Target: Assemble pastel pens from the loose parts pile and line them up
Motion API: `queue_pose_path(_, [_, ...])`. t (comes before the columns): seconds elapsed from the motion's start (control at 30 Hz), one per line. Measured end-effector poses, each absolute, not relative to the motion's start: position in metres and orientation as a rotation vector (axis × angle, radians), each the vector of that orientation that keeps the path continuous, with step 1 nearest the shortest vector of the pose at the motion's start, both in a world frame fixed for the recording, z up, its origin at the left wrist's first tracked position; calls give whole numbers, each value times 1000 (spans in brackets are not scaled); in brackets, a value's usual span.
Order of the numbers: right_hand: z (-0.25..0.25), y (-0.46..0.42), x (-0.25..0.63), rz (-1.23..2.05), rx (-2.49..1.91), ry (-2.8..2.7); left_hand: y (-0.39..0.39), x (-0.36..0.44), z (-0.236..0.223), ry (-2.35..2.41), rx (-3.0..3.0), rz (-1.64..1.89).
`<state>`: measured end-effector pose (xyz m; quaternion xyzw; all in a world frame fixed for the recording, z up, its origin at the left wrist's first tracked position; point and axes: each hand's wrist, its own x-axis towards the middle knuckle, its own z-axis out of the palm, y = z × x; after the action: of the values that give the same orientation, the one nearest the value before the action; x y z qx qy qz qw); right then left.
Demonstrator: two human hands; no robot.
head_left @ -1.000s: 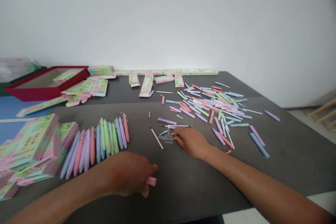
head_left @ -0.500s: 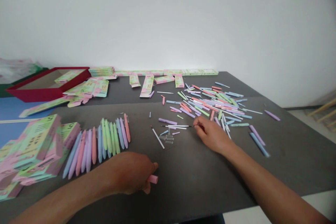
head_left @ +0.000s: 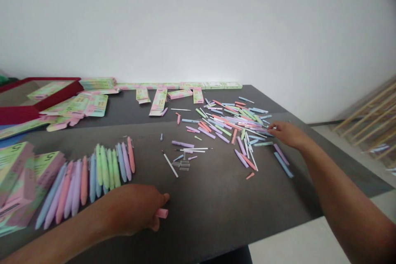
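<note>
- The left hand (head_left: 133, 205) is closed, with a short pink pen part (head_left: 161, 213) held in its fingers and sticking out past them, just beside the near-left pens.
- The right hand (head_left: 287, 134) is stretched out at the right edge of the pile, with its fingers drawn narrow. Whether they hold anything is too small to tell.
- The loose pastel pen parts (head_left: 230, 126) lie crossed and heaped at the middle right, crowding the right hand's reach.
- Between the hands lie white pen refills (head_left: 170, 164) and small clear plastic pieces (head_left: 184, 165).
- Assembled pastel pens (head_left: 105, 169) lie fanned side by side, near left.
- Printed pen boxes (head_left: 18, 173) are stacked beyond them at the left edge of the dark grey table (head_left: 216, 210).
- A red tray (head_left: 58, 86) and flat cartons (head_left: 159, 101) sit far left and far centre.
</note>
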<state>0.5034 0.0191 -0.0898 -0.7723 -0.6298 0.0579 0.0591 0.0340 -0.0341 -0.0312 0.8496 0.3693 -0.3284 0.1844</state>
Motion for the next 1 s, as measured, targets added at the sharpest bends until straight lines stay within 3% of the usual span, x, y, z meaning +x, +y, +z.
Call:
queue_pose_path(0.1, [-101, 20, 492, 293, -2208, -2049, -34, 35, -30, 1061, 2395, -937])
queue_pose_path(0.3, [-121, 20, 503, 175, -2203, -2070, -33, 36, -29, 1059, 2395, -951])
queue_pose_path(0.5, [-114, 26, 524, 79, -2293, -1891, -31, 37, -27, 1019, 2397, -986])
queue_pose_path(0.77, [-110, 66, 478, 153, -2243, -2037, -32, 39, -29, 1017, 2389, -980])
queue_pose_path(1.0, [-118, 84, 473, -7, -2389, -1884, -31, 37, -30, 1019, 2382, -976])
